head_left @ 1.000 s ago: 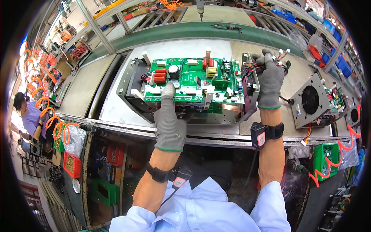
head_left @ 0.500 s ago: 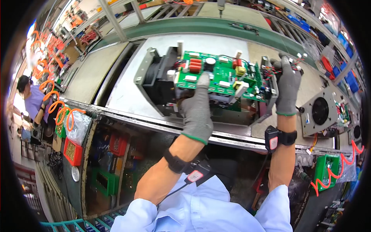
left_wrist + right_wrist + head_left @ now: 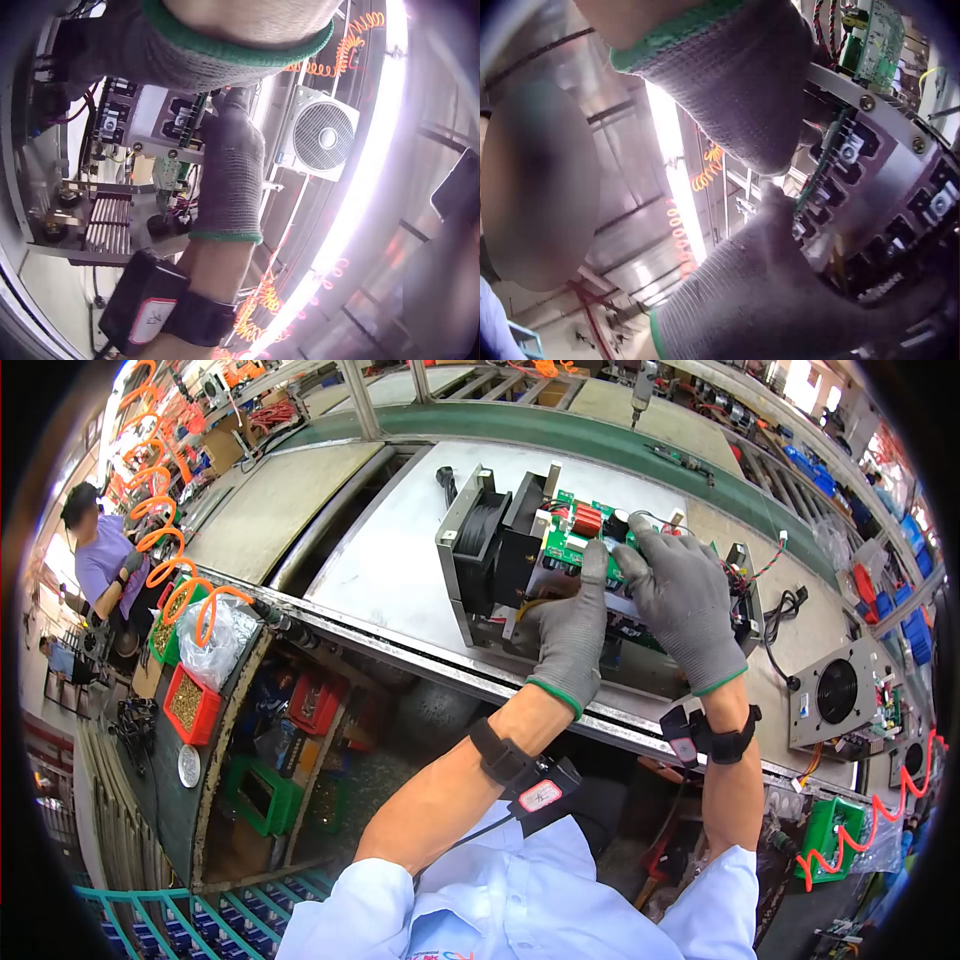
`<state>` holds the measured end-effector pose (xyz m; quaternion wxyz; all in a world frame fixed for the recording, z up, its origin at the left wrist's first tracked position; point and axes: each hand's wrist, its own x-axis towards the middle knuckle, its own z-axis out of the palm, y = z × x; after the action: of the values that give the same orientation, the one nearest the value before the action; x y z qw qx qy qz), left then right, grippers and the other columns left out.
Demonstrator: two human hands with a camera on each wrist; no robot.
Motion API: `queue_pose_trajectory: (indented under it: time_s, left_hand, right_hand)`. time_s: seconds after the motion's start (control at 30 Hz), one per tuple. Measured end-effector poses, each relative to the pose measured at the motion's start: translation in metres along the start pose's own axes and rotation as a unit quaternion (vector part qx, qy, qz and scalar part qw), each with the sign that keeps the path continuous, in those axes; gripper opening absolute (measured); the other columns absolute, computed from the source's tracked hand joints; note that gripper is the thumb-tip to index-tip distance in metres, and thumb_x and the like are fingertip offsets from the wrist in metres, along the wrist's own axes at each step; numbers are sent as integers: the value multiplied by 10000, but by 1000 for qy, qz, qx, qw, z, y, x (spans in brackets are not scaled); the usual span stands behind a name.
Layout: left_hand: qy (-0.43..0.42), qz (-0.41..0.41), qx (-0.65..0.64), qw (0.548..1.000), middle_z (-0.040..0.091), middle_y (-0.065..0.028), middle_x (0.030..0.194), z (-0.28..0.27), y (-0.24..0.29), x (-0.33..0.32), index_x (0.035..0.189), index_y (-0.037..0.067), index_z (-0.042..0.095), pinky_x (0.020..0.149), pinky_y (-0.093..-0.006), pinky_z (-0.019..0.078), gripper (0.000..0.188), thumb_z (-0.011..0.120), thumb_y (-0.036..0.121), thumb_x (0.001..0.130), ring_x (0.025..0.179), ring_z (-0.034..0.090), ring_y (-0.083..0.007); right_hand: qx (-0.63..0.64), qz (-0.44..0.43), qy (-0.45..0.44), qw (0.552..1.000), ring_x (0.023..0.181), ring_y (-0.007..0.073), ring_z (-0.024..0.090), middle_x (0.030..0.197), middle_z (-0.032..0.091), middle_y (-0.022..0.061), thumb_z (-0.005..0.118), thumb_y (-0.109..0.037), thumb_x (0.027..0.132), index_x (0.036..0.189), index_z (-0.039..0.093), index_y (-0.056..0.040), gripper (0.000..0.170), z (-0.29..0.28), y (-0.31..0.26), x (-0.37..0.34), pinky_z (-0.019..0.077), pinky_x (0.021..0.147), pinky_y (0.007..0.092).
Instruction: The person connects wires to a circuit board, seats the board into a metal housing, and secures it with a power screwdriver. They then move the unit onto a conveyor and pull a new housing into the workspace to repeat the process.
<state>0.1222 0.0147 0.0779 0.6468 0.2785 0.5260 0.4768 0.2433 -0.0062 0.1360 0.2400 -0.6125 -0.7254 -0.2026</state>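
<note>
A green circuit board (image 3: 567, 546) with red and white components sits on a heatsink block inside an open metal chassis (image 3: 463, 575) with a black fan. My gloved left hand (image 3: 570, 630) grips the near side of the board assembly. Its thumb lies over the board's edge and its other fingers go underneath, partly hidden. Close beside that thumb, my gloved right hand (image 3: 685, 600) reaches over the board, its fingertips on the components. What those fingertips grip, I cannot tell. Dark power modules (image 3: 180, 120) line the assembly's underside in the left wrist view.
A second fan unit (image 3: 835, 695) stands at the right of the bench, with a black cable (image 3: 785, 610) behind it. A screwdriver (image 3: 643, 395) hangs over the green conveyor (image 3: 480, 422). Red bins (image 3: 190, 703) of small parts are at the lower left, and another person (image 3: 105, 550) is farther left.
My right hand has left the wires at the chassis's right end and moved left onto the board. My left hand stays on the board's near side. The head view has turned.
</note>
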Motion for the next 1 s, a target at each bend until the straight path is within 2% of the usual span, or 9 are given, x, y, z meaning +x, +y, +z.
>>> queue_pose_trajectory:
  time_s: [0.13,0.33,0.43,0.57,0.63,0.77,0.8,0.9,1.0]
  left_hand:
    - [-1,29,19,999,588,-153,1156,0,-3,2,1229,-55,490,943,-315,489,968,749,757,770,1053,594,-198]
    - [-122,-50,-37,991,604,-127,1238,-8,15,-18,1399,79,470,848,-622,555,982,634,834,793,1066,651,-284]
    - [-106,-43,-34,993,622,-60,1045,-6,15,-21,1262,18,559,612,-382,500,948,726,798,751,868,598,-149]
    - [-85,-65,11,994,622,-67,1067,-9,24,-30,1270,-1,555,647,-401,524,973,733,797,743,903,612,-166]
    - [-66,-52,-65,994,621,-75,1090,-9,19,-28,1263,-2,555,684,-405,555,891,723,740,800,939,626,-173]
    - [-193,-5,-97,976,594,-82,1270,-42,0,-26,1375,88,504,1016,-584,487,682,634,607,952,1142,610,-240]
    - [-134,18,-58,989,603,-69,1239,-48,-10,-25,1344,80,524,979,-512,540,510,654,430,997,1127,615,-201]
    - [-132,92,-39,986,604,-55,1190,-72,-38,-16,1297,65,527,900,-376,585,389,669,271,999,1073,629,-170]
    - [-150,28,-82,985,600,-67,1162,-86,-39,-15,1316,40,502,881,-350,588,399,636,70,941,1040,639,-183]
  right_hand:
    - [-7,-20,33,999,882,319,692,908,729,112,636,-372,964,1264,639,-82,418,1,0,-7,508,841,459]
    - [-53,-37,58,996,895,296,687,930,724,109,656,-321,947,1252,638,-72,393,7,-4,-17,501,835,441]
    - [-69,-45,65,994,886,280,679,927,719,96,670,-306,936,1261,637,-63,407,6,-7,-19,495,824,433]
    - [-74,-55,76,993,860,268,670,911,710,82,685,-300,921,1275,638,-63,429,8,-5,-19,489,805,428]
    - [-77,-54,75,993,859,270,671,908,710,81,690,-300,915,1269,644,-66,427,7,-5,-19,491,801,428]
    - [-33,-44,81,995,863,273,675,900,711,80,694,-309,910,1258,654,-80,419,6,-3,-24,496,809,433]
    - [-27,-40,83,995,866,273,677,899,711,80,691,-314,910,1254,656,-85,415,6,-2,-25,499,816,435]
    - [-23,-24,87,996,871,273,682,897,712,79,683,-330,913,1245,662,-99,405,6,-3,-23,507,836,443]
    - [-43,-9,72,996,873,272,683,893,710,74,670,-346,917,1246,659,-104,409,9,-3,-20,517,851,451]
